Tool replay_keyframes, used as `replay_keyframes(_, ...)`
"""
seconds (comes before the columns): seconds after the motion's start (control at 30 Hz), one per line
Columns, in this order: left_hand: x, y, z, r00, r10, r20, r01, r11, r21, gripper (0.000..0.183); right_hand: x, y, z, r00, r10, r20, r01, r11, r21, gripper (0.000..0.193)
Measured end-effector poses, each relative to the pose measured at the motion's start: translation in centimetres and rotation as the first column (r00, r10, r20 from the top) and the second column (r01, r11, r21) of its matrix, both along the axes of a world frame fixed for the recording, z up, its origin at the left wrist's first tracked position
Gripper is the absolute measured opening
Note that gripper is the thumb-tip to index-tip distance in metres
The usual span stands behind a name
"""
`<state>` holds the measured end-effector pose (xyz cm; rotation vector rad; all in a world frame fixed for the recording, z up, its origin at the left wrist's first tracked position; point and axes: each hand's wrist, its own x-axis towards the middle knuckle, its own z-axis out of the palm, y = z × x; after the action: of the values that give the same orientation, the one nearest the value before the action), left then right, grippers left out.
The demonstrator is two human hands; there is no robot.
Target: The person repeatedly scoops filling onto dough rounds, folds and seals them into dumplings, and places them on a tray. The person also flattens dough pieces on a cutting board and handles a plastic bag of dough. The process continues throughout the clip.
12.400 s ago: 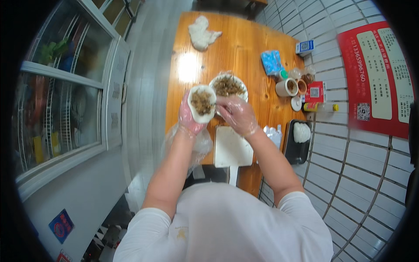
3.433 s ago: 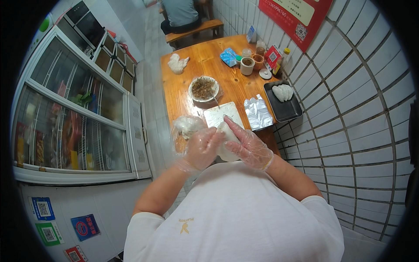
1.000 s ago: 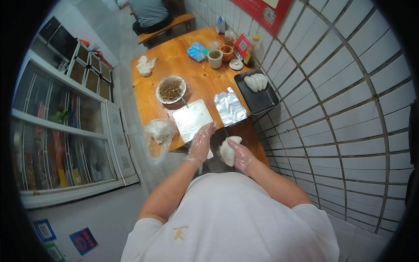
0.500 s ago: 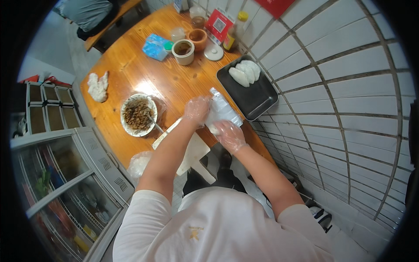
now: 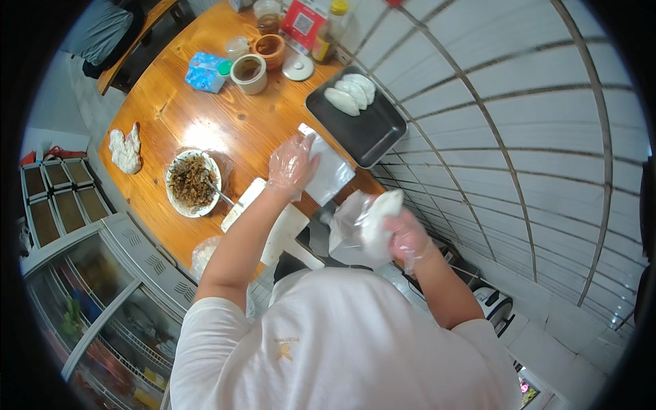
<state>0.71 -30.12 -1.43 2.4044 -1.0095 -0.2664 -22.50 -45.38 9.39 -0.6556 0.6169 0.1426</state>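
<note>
1. The right hand (image 5: 406, 236) has swung away from the stack of clear plastic film (image 5: 331, 174), out past the edge of the wooden surface (image 5: 253, 123). Its grip is closed around a white dough piece (image 5: 384, 210).
2. A loose sheet of film (image 5: 347, 229) now hangs out beside that piece. So, as I judge it, one sheet is off the stack; blur hides whether it wraps the dough or only lies against it.
3. The left hand (image 5: 292, 164) stays at the stack, palm down, fingers spread on its near-left side, grasping nothing.
4. Three similar white pieces (image 5: 352, 94) lie together in the far end of the black tray (image 5: 369, 147), well apart from the held one.
5. The bowl (image 5: 183, 209) of brown filling (image 5: 190, 180) stands untouched, left of the left hand.
</note>
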Motion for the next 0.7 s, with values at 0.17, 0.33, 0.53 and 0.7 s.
replay_keyframes(0.17, -7.9, 0.4, 6.9, 0.240, -0.082, -0.967, -0.217, 0.967, -0.135, 0.063, -0.1, -4.5, 3.1, 0.990, -0.051, 0.129, 0.031, 0.988, 0.152, 0.060)
replay_keyframes(0.33, -15.1, 1.8, 13.8, -0.128, -0.563, -0.817, -0.519, 0.740, -0.429, 0.065, -2.8, -7.5, 3.6, 0.969, 0.148, 0.196, -0.121, 0.982, -0.144, 0.059)
replay_keyframes(0.53, -21.1, 0.3, 17.8, 0.430, -0.171, -0.886, -0.499, 0.773, -0.391, 0.028, -5.1, -9.0, 5.1, 0.961, 0.117, 0.252, -0.013, 0.924, -0.382, 0.055)
replay_keyframes(0.7, -22.9, -0.7, 19.3, 0.432, 0.027, -0.902, -0.663, 0.687, -0.297, 0.021, -8.3, -11.5, 9.1, 0.926, -0.312, 0.211, 0.358, 0.558, -0.748, 0.052)
